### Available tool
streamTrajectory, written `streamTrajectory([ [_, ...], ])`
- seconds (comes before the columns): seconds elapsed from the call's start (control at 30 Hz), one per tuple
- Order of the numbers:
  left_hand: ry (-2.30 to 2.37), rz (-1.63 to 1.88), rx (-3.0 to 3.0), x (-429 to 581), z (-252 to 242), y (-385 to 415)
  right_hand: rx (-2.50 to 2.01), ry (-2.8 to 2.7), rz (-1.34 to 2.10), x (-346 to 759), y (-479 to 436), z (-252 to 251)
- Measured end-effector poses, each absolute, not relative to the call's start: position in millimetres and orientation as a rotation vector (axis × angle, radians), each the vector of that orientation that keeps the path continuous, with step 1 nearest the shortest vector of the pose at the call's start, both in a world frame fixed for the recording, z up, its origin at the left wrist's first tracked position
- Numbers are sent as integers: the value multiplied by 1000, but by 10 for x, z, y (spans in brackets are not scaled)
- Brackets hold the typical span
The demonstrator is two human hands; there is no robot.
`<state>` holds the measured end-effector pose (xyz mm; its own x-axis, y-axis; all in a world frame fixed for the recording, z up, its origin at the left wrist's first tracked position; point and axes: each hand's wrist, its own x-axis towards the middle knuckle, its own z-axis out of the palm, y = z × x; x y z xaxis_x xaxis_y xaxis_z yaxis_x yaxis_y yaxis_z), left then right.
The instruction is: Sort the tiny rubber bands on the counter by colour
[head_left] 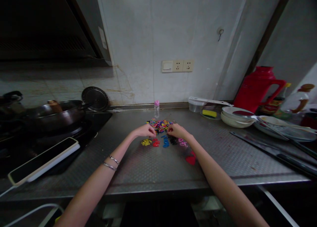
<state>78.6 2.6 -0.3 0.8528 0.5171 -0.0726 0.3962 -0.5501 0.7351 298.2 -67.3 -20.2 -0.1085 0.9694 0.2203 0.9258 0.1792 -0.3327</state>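
Observation:
A mixed pile of small coloured rubber bands (159, 125) lies on the steel counter (138, 167). In front of it sit small sorted heaps: yellow (146, 142), red (156, 142), blue (165, 142), black (173, 140) and pink (183, 142). A larger red heap (191, 159) lies nearer me. My left hand (145, 131) reaches into the left edge of the mixed pile, fingers curled in a pinch. My right hand (176, 131) rests at the pile's right edge, fingers also curled. What either pinch holds is too small to see.
A small clear bottle with a pink cap (157, 108) stands behind the pile. A wok (56, 113) on the stove and a phone (42, 161) are at left. Bowls (236, 117), plates, a sponge (209, 113) and a red thermos (257, 88) crowd the right.

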Motion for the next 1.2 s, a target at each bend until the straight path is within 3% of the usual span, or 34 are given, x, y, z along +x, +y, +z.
streamTrajectory([
  [0.53, 873, 527, 2253, 717, -72, 181, -1743, -2062, 211, 2982, -626, -265],
  [1.0, 1202, 508, 2334, 415, -153, 477, -1502, -2098, 877, 3428, -693, -64],
  [1.2, 1212, 411, 2441, 387, -165, 513, -1575, -2073, 920, 3435, -712, -58],
])
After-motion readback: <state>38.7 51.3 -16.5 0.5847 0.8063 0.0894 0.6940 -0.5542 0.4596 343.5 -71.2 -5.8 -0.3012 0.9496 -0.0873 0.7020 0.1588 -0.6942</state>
